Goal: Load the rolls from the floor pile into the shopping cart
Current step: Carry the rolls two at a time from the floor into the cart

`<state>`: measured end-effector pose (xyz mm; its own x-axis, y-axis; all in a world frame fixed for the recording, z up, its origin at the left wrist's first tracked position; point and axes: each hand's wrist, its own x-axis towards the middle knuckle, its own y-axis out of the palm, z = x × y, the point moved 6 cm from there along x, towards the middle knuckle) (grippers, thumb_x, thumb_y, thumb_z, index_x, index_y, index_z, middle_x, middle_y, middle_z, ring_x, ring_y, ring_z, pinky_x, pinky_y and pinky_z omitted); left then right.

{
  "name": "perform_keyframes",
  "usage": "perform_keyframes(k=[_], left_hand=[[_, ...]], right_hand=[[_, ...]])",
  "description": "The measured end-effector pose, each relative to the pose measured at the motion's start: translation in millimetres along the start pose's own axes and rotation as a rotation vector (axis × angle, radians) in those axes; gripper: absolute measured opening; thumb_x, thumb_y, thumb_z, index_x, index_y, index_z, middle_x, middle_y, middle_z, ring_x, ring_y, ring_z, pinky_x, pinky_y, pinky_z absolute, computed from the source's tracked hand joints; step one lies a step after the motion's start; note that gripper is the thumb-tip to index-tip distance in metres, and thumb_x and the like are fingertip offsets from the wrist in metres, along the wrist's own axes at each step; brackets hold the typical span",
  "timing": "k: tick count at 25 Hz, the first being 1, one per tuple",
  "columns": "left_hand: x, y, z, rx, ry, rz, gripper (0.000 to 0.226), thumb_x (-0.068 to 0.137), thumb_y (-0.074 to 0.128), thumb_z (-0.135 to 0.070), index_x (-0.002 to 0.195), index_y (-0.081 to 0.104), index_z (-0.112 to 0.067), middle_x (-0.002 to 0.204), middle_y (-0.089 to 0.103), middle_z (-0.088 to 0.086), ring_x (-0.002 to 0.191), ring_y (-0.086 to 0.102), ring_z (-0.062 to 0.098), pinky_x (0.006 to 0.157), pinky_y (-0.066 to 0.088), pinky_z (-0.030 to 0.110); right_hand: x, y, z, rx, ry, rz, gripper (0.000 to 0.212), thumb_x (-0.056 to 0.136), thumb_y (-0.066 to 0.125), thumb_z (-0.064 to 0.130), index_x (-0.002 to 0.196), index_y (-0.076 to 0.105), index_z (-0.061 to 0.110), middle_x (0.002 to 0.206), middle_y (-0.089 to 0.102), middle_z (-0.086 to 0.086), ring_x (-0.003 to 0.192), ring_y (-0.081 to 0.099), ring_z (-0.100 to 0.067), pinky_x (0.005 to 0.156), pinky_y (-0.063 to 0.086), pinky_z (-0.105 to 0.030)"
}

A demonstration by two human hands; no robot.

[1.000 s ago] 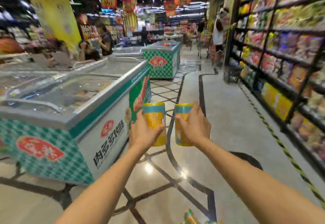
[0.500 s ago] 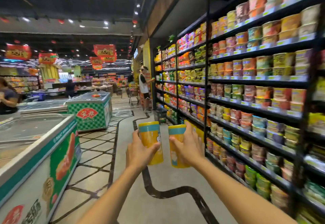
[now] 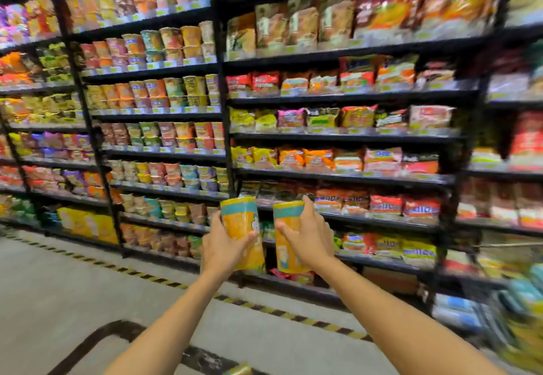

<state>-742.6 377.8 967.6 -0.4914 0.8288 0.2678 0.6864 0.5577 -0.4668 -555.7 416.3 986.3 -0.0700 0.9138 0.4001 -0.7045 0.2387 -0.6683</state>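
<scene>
yellow wrapping with a teal band near the top covers the left roll [image 3: 241, 220], which our left hand [image 3: 223, 246] grasps from its lower part, thumb laid across the near face. our right hand [image 3: 310, 242] grasps the right roll [image 3: 289, 213] in much the same way, thumb on the near face and fingers reaching up behind its far edge. we hold both roughly upright, side by side in front of us, with a narrow gap between them. beyond the hands rise the shelves [image 3: 338, 138], black and full: cups [image 3: 164, 86] past the left hand, packets [image 3: 323, 83] past the right hand. below the hands lies the grey floor [image 3: 73, 280], and a yellow and black striped line [image 3: 164, 280] runs along it just in front of the shelves. far to the right of the right hand, low down, all is blur and we cannot tell what stands there. beneath our forearms, at the very bottom edge, peeks a yellow wrapper [image 3: 238, 370].
</scene>
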Motion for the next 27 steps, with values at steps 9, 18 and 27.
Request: perform_keyframes(k=[9, 18, 27], left_hand=[[-126.3, 291.0, -210.2, -0.130, 0.252, 0.397, 0.088, 0.072, 0.077, -0.051, 0.141, 0.032, -0.020, 0.126, 0.060, 0.004, 0.117, 0.056, 0.028, 0.096, 0.046, 0.041], [-260.8, 505.0, -359.5, -0.238, 0.378, 0.707, 0.079, 0.073, 0.077, -0.047, 0.135, 0.035, -0.023, 0.121, 0.061, 0.004, 0.112, 0.058, 0.029, 0.093, 0.048, 0.043], [-283.2, 710.6, -452.2, -0.306, 0.398, 0.855, 0.071, 0.075, 0.077, -0.041, 0.132, 0.040, -0.019, 0.115, 0.062, 0.000, 0.110, 0.059, 0.026, 0.086, 0.043, 0.033]], right_hand=[[-41.9, -274.9, -249.5, -0.265, 0.290, -0.297, 0.087, 0.088, 0.058, 0.052, 0.152, 0.015, 0.013, 0.150, 0.038, -0.010, 0.131, 0.043, -0.032, 0.100, 0.037, -0.040], [-100.5, -459.0, -432.9, -0.378, 0.536, -0.482, 0.085, 0.088, 0.058, 0.051, 0.151, 0.017, 0.013, 0.148, 0.040, -0.009, 0.130, 0.043, -0.031, 0.100, 0.038, -0.040], [-62.6, -541.7, -605.5, -0.399, 0.724, -0.555, 0.087, 0.087, 0.060, 0.051, 0.151, 0.016, 0.013, 0.148, 0.041, -0.008, 0.133, 0.041, -0.027, 0.103, 0.036, -0.040]])
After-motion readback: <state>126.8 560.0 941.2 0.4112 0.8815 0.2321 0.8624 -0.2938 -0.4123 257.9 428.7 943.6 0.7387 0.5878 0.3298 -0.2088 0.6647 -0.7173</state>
